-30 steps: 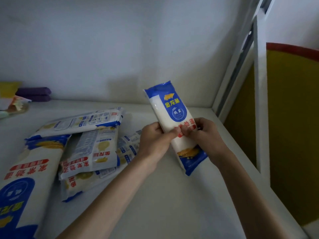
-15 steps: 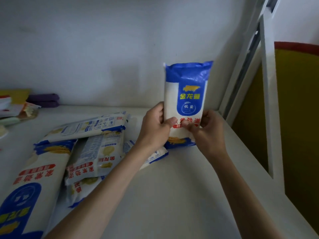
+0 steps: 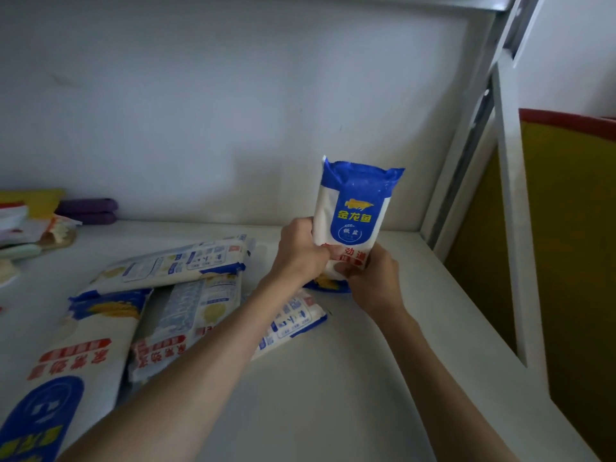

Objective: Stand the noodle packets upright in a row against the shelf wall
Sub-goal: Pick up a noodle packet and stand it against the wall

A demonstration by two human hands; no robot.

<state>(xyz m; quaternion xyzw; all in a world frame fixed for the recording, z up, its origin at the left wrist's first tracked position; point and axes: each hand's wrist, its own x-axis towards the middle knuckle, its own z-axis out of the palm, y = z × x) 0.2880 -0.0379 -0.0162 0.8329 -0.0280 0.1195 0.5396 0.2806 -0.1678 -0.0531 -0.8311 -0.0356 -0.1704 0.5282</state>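
Tipped upright, blue-and-white plastic noodle packet (image 3: 355, 215) gripped low by left hand (image 3: 300, 253) and right hand (image 3: 371, 281); seat base flat against white shelf wall (image 3: 233, 128).

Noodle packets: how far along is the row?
Done: none stands alone yet. In hand: the left hand and right hand grip one noodle packet upright near the back wall. Left: at least four flat packets lie heaped on the shelf.

2 bare forearms (image 3: 200, 361) are all I can see of the person, each ending in a bare hand: the left hand (image 3: 301, 253), the right hand (image 3: 375, 281).
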